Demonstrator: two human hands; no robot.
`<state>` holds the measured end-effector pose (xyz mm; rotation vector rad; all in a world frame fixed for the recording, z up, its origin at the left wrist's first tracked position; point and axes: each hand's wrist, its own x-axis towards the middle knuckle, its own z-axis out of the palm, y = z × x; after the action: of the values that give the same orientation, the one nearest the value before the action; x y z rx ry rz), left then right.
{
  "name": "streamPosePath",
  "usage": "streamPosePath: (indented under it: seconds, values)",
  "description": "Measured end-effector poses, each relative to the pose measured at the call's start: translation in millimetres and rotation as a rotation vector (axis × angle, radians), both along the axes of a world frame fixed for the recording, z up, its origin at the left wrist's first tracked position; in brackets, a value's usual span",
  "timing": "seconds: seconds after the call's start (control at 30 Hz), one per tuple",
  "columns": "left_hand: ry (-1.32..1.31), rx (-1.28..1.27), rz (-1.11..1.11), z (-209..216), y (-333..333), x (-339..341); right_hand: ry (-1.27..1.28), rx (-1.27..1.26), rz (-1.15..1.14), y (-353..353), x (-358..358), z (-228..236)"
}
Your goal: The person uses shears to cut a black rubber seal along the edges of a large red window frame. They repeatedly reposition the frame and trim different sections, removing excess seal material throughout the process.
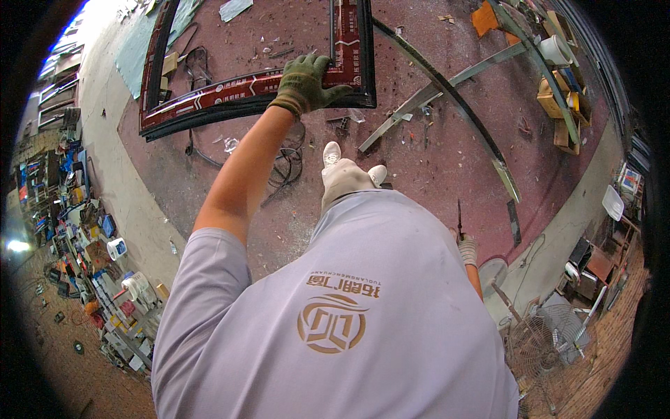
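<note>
My left hand (305, 82), in a green work glove, lies over the near rail of a window frame (241, 91). Its fingers hook past the inner edge and the thumb stretches along the rail. Dark red printed film covers the frame's face, and its outer sides are black. Low at my right side, my right hand (467, 249), in a pale glove, is closed around a thin dark rod-like tool (460, 218) that points away from me. The tool's exact kind is too small to make out, and my shirt hides most of the right forearm.
Long metal strips (453, 87) cross on the red floor at the right, near cardboard boxes (555, 98) and a white bucket (555, 50). Dark cables (283, 167) lie below the frame. A wire fan (544, 342) stands at lower right; cluttered shelves (84, 244) line the left.
</note>
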<state>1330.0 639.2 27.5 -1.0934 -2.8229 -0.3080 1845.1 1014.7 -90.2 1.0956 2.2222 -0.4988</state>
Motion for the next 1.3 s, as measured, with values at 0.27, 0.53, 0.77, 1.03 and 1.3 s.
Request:
streamPosePath:
  seconds: [0.27,0.53,0.77,1.03,1.3]
  values:
    - [-0.063,0.056,-0.104,-3.3,-23.3,-17.5,0.03,0.069,-0.024,7.2,13.7,-16.8]
    - [-0.057,0.038,-0.058,-4.2,-23.4,-16.4,-0.089,0.038,0.09,6.3,14.8,-23.5]
    - [-0.097,0.079,-0.111,-1.7,-25.5,-22.2,-0.09,-0.041,-0.088,0.5,-8.7,-10.3]
    - [-0.125,0.058,-0.181,2.0,-41.1,-26.4,-0.048,0.037,-0.068,-11.8,-4.0,-12.9]
    - [-0.136,0.067,-0.224,8.8,-48.0,-26.3,-0.096,0.048,-0.223,-51.9,17.9,-6.6]
